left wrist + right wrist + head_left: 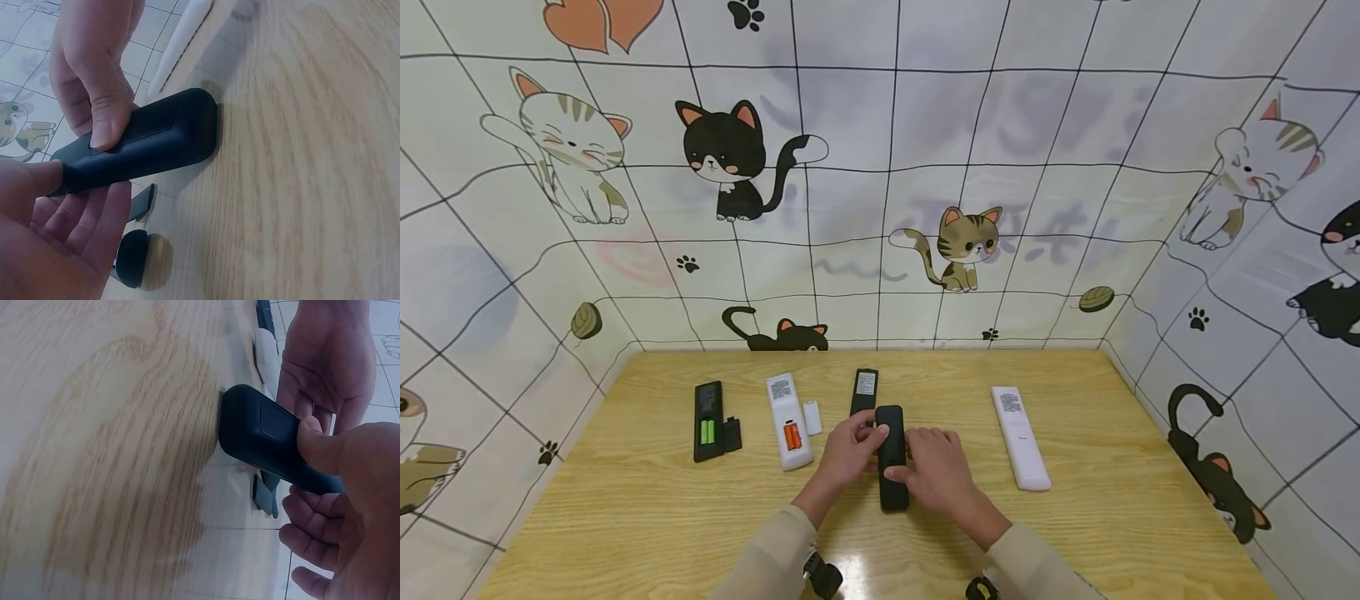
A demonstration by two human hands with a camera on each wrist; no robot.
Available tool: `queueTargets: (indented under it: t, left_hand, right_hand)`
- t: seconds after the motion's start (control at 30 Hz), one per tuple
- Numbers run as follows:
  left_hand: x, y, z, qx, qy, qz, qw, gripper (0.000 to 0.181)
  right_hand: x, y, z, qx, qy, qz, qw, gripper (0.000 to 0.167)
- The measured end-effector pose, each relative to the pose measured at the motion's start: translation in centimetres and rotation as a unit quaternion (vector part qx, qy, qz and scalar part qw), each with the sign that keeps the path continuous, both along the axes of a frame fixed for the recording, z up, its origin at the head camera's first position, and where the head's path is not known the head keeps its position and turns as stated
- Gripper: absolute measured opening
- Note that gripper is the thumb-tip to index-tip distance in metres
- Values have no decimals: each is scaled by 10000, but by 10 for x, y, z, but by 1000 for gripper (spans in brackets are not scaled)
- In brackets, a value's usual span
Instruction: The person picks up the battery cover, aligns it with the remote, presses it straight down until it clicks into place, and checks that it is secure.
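Observation:
A black remote control (892,483) is held back side up, its lower end at or just above the table. My left hand (848,454) grips its upper part from the left, thumb on top. My right hand (938,472) holds it from the right; in the left wrist view the right thumb (107,128) presses on the battery cover (156,122), which sits in place. Just behind lies another black remote (865,387), partly hidden by the left hand. A small flat dark piece (262,497) shows near it in the right wrist view.
At the left lie a black remote (706,396) with green batteries, its cover (732,435) beside it, and a white remote (795,458) with orange batteries and a loose white cover (812,418). A white remote (1022,442) lies right. Cat-print cloth (850,250) surrounds the wooden table (625,517).

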State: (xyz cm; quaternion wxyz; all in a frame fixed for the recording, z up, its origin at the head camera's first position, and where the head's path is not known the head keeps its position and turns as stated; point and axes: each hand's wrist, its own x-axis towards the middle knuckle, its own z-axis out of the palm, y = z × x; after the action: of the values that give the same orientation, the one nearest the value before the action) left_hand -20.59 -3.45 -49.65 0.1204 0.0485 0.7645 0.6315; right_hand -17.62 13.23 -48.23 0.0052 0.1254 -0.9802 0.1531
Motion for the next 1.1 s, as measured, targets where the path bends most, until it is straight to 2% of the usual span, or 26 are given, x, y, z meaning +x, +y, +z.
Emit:
queueTargets:
  t: [0.27,0.3,0.33,0.43,0.53,0.57,0.83,1.1]
  left_hand:
    - [0,2,-1,-20,38,58,10000,39]
    - [0,2,0,-21,40,73,10000,39]
    - [3,2,5,-7,42,81,10000,39]
    - [3,2,6,40,54,113,9999,37]
    - [2,3,5,59,7,155,9999,35]
    - [-1,3,0,53,-3,179,9998,35]
    - [-5,7,4,163,-67,322,9993,34]
    - [-9,12,7,165,13,220,9996,39]
  right_hand:
    - [-1,2,0,24,-13,50,10000,39]
    - [-1,2,0,54,17,84,9999,40]
    - [-1,3,0,76,52,120,9999,41]
    - [0,4,-1,145,176,224,9995,44]
    - [-1,6,0,203,192,292,9992,45]
    - [-2,7,1,207,182,304,9992,45]
    - [-10,18,10,-54,177,342,9992,51]
    - [-15,33,17,463,450,339,9973,59]
